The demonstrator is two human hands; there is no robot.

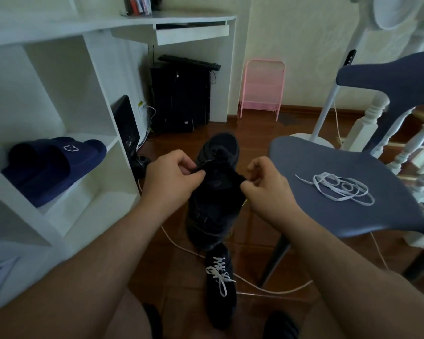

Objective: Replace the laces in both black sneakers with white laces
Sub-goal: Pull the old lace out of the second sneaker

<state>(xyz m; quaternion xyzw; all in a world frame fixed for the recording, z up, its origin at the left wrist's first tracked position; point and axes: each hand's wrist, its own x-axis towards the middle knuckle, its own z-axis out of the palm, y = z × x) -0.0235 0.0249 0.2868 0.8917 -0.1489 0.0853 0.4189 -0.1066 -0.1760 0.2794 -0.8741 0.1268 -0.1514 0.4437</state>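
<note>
The black sneaker [216,192] at centre frame looks like matt cloth, as does the second sneaker [220,287] below it, threaded with flat woven white laces [219,270]. The chair seat [328,172] at right is smooth, matt blue-grey plastic. The floor [257,133] is glossy brown wood. The shelving [66,89] at left is smooth white-painted board.

2 bare forearms reach in from the lower corners, with no sleeves, watch, rings or bands on either. The left hand [171,178] and right hand [267,184] are bare too, without gloves; fingers are short-nailed as far as can be seen, though blur hides the detail. At the bottom edge, 2 bare knees or thighs show, uncovered by any trouser leg in view. Beside them sit 2 dark rounded shapes, possibly footwear, too cut off to tell.
</note>
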